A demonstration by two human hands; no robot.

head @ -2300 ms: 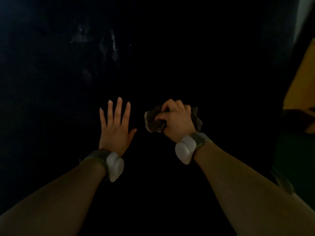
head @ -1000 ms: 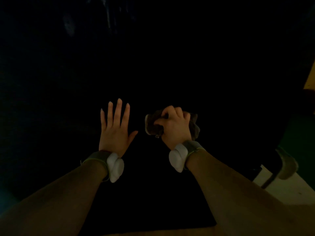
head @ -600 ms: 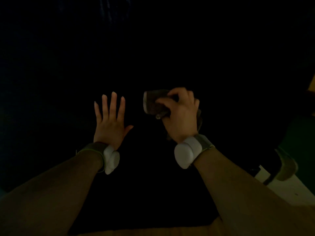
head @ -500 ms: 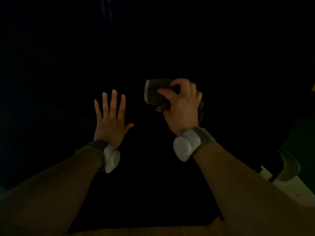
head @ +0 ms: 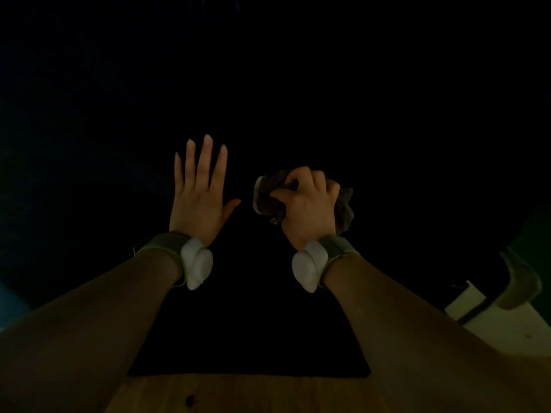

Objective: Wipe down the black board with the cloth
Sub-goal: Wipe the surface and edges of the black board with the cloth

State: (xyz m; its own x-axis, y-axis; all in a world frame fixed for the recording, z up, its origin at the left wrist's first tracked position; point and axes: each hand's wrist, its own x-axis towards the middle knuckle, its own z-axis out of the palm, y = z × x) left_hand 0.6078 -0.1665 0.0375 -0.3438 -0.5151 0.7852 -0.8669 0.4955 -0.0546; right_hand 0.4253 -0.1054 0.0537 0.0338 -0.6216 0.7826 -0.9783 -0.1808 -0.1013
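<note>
Where the right hand [head: 310,211] curls fingers [head: 301,174], cloth [head: 264,195] sits bunched beneath.

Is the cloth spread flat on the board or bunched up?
Bunched up: the cloth is a crumpled wad gripped by the right hand, with folds sticking out on either side of it.

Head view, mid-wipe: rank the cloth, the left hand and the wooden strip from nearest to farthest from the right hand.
1. cloth: bunched in the right hand itself.
2. left hand: open, just to the left.
3. wooden strip: along the bottom edge of the view.
</note>
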